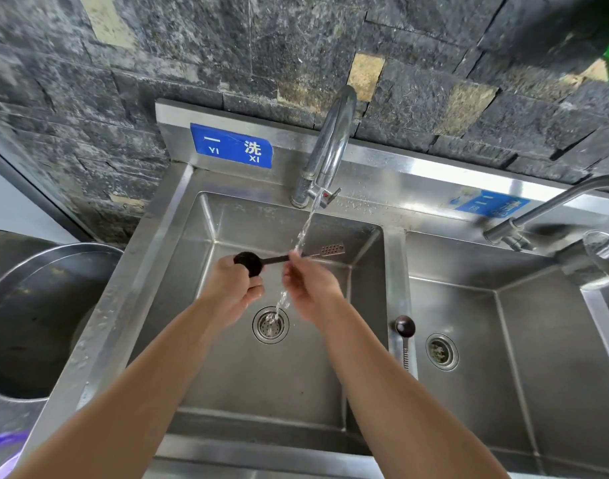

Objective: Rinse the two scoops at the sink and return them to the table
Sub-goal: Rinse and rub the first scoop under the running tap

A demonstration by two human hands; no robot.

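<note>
Over the left basin of the steel sink [178,236], my left hand [232,288] grips a scoop [249,262] by its dark round bowl. Its metal handle points right and ends in a perforated tip. My right hand [310,285] has its fingers around the middle of that handle, under the running water [305,229] from the tap [330,143]. The second scoop [404,328], with a dark bowl and a metal handle, lies on the divider between the two basins, apart from both hands.
A drain strainer [270,324] sits below the hands. The right basin [503,340] has its own drain [442,351] and a second faucet [555,209] over it. A large metal bowl [37,305] stands left of the sink. A dark stone wall is behind.
</note>
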